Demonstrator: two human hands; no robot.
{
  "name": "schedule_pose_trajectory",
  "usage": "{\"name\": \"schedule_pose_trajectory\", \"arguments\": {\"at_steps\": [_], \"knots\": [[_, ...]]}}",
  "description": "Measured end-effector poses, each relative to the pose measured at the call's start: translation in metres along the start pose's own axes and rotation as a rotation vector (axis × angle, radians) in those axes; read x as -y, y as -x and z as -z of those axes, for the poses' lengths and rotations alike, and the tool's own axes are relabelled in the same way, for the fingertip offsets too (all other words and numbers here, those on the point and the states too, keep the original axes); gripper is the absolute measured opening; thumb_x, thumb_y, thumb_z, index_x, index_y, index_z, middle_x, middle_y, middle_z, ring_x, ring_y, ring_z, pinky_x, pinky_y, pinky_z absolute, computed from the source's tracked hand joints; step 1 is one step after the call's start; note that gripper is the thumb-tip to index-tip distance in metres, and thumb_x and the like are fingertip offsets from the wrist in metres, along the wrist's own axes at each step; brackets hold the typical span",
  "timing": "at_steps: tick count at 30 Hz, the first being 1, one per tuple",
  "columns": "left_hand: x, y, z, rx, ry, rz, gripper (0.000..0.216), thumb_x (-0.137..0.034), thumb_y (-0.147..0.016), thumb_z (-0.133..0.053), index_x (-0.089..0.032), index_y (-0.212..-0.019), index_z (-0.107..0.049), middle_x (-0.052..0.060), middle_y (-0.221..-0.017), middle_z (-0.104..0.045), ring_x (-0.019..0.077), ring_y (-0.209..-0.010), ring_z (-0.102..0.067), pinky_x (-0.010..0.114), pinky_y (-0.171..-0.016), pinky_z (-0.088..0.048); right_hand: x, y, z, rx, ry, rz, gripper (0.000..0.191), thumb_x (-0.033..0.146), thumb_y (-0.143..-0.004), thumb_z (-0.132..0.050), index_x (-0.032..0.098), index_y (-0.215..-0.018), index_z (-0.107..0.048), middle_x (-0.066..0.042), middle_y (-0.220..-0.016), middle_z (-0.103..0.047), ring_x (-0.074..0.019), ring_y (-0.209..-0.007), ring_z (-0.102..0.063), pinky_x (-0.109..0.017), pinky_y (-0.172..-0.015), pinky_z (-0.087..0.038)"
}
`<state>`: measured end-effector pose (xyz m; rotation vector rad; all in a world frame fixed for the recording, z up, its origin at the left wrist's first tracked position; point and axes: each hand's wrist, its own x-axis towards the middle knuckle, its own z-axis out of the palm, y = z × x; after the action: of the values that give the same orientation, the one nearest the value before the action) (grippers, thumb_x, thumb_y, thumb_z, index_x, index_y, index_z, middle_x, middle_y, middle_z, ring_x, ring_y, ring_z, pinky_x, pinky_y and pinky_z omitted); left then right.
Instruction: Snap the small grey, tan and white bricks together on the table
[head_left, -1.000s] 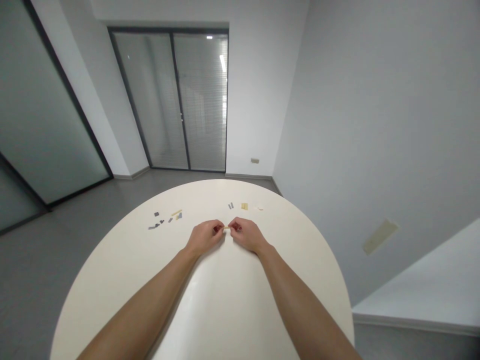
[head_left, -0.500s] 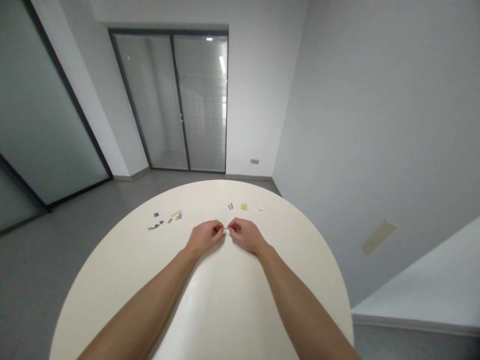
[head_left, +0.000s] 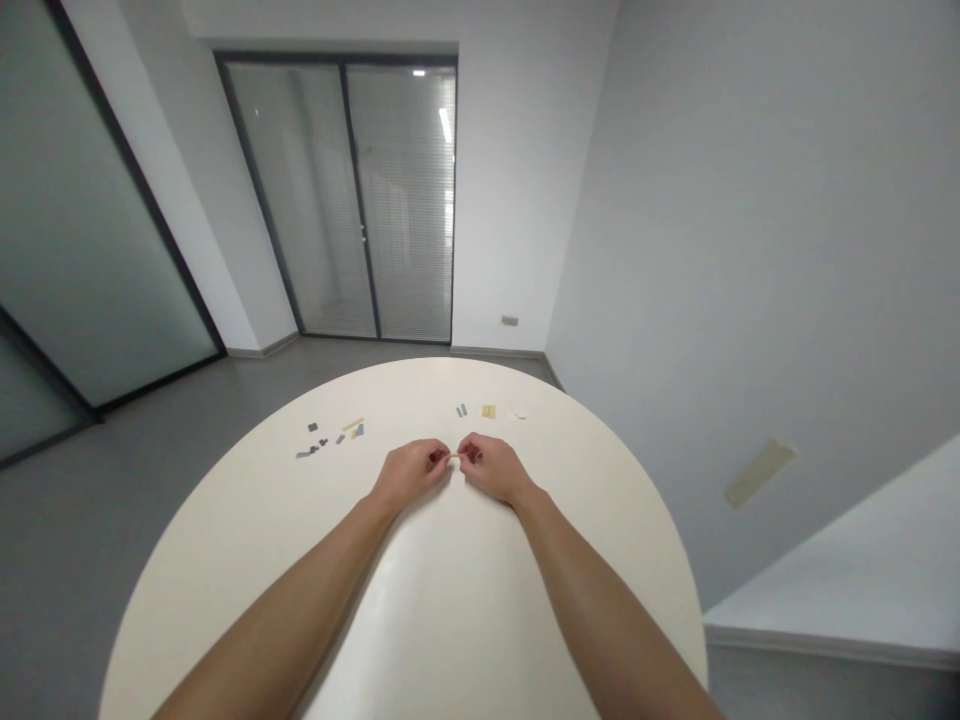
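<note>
Both hands meet over the middle of a round cream table (head_left: 225, 560). My left hand (head_left: 409, 471) and my right hand (head_left: 491, 468) each pinch one end of a small tan piece (head_left: 454, 457) held between their fingertips, just above the tabletop. The fingers of both hands are curled closed. A cluster of small grey and tan pieces (head_left: 330, 437) lies to the left beyond my left hand. A grey piece (head_left: 462, 410), a tan piece (head_left: 488, 411) and a pale piece (head_left: 516, 414) lie just beyond the hands.
The table's far edge curves close behind the pieces. Grey floor (head_left: 112, 470) surrounds the table. Glass doors with blinds (head_left: 360, 200) stand at the back, a glass partition (head_left: 67, 220) on the left and a plain wall (head_left: 750, 250) on the right.
Nothing has visibly moved; both hands stay pinched on the small tan piece in the same place.
</note>
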<state>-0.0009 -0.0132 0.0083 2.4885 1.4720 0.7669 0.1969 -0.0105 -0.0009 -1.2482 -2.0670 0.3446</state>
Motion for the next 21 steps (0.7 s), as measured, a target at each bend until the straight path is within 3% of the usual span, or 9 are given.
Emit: {"name": "schedule_pose_trajectory", "arguments": {"at_steps": [21], "knots": [[0.0051, -0.0010, -0.0046, -0.022, 0.004, -0.060, 0.025, -0.037, -0.092, -0.048, -0.025, -0.095, -0.070, 0.000, -0.091, -0.074, 0.0164, -0.080, -0.065, 0.025, -0.068, -0.043, -0.0019, -0.0001, 0.0001, 0.003, 0.026, 0.024, 0.014, 0.021, -0.083, -0.059, 0.021, -0.092, -0.069, -0.001, -0.083, -0.069, -0.0139, -0.073, -0.058, -0.024, -0.069, -0.041]]}}
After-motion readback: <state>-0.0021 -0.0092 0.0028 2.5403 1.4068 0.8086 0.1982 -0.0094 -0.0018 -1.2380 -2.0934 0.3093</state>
